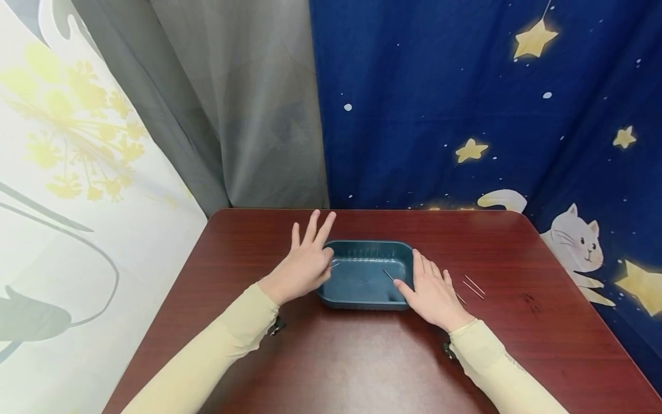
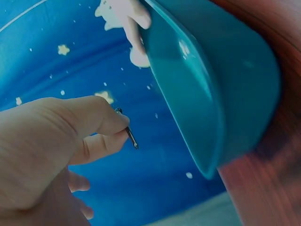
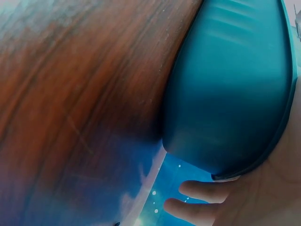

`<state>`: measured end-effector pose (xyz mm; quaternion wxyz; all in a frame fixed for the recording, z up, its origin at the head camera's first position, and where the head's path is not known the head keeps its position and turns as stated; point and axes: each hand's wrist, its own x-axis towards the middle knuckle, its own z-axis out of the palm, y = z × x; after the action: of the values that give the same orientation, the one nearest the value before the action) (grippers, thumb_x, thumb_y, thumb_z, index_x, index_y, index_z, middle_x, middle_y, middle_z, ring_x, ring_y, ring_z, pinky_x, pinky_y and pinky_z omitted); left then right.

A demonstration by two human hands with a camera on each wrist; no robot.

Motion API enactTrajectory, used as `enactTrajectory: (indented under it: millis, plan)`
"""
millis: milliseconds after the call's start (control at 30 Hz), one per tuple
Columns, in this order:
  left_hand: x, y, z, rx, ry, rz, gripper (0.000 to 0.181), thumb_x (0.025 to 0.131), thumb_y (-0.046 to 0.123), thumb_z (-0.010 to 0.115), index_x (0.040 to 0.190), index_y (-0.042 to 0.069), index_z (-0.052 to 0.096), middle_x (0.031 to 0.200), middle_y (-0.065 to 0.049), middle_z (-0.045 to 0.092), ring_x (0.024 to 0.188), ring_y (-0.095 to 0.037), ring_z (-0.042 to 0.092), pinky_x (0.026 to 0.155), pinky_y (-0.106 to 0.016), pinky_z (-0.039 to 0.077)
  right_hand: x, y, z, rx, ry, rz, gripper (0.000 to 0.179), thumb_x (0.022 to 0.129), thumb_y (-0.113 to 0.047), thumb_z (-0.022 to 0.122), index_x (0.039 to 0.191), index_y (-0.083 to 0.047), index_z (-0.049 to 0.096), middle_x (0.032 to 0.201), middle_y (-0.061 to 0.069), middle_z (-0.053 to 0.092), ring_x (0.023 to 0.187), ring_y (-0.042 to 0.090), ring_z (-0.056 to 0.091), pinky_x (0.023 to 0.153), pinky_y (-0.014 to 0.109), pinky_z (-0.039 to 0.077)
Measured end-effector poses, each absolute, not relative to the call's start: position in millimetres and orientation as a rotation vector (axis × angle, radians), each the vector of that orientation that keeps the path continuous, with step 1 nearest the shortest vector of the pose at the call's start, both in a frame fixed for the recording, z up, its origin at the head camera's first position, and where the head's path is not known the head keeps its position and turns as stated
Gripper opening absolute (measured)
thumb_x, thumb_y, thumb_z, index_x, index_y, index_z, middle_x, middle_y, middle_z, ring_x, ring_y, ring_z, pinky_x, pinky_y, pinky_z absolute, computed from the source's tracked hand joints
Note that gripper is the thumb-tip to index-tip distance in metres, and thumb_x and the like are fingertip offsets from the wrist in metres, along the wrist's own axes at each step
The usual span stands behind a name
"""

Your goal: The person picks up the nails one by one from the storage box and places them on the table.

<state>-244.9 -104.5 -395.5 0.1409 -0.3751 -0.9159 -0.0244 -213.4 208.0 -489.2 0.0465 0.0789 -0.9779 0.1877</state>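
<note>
A blue-green plastic basin (image 1: 362,302) stands on the table between both hands. My left hand (image 1: 305,267) is at its left end, thumb and index finger pinching a thin dark metal pin (image 2: 132,137); the other fingers spread upward. In the left wrist view the pin has a rounded upper end and a narrow lower tip. My right hand (image 1: 431,290) rests along the basin's right rim, fingers extended, the thumb reaching over the inside. Another thin metal pin (image 1: 388,274) shows inside the basin beside the right thumb, which overlaps its lower end.
Several thin metal pins (image 1: 474,286) lie on the dark red-brown table (image 1: 357,356) to the right of my right hand, one partly hidden by it. A grey curtain (image 1: 269,115) and a blue star-patterned curtain (image 1: 414,115) hang behind the far edge.
</note>
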Motion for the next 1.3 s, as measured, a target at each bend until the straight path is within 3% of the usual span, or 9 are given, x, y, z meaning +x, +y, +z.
enactTrajectory:
  millis: [400,733,933,1300]
  plan:
    - [-241.1,-159.2,-417.0,-1.011,-2.701,-0.075,0.019,0.084,0.015,0.076,0.072,0.017,0.062,0.166,-0.021,0.006,0.15,-0.049,-0.003,0.101,-0.082,0.017,-208.9,206.0,-492.2,0.239,-3.01,0.584,0.094,0.097,-0.056,0.057,0.161,-0.002,0.013,0.161,0.019,0.027,0.143,0.04,0.03,0.108,0.073,0.017]
    - [-239.6,-195.9,-435.0,-0.951,-2.784,-0.114,0.019,0.081,0.013,0.079,0.072,0.019,0.063,0.166,-0.022,0.005,0.149,-0.05,-0.005,0.097,-0.085,0.017,-209.7,205.1,-491.4,0.245,-2.997,0.584,0.094,0.097,-0.056,0.056,0.16,-0.001,0.015,0.161,0.019,0.027,0.144,0.04,0.03,0.109,0.073,0.017]
    - [-246.7,-218.8,-448.7,-0.95,-2.837,-0.158,0.027,0.083,0.011,0.075,0.067,0.024,0.058,0.167,-0.017,0.005,0.15,-0.045,-0.008,0.099,-0.084,0.012,-209.3,204.5,-490.6,0.234,-3.003,0.587,0.094,0.097,-0.056,0.057,0.16,-0.001,0.014,0.161,0.019,0.027,0.144,0.041,0.03,0.109,0.072,0.017]
    - [-257.7,-238.6,-469.7,-0.935,-2.893,-0.215,0.029,0.083,0.01,0.076,0.067,0.025,0.057,0.166,-0.02,0.008,0.151,-0.045,-0.006,0.102,-0.082,0.01,-211.3,206.2,-489.4,0.225,-3.0,0.579,0.094,0.097,-0.056,0.056,0.161,-0.002,0.013,0.161,0.02,0.028,0.144,0.041,0.03,0.109,0.072,0.017]
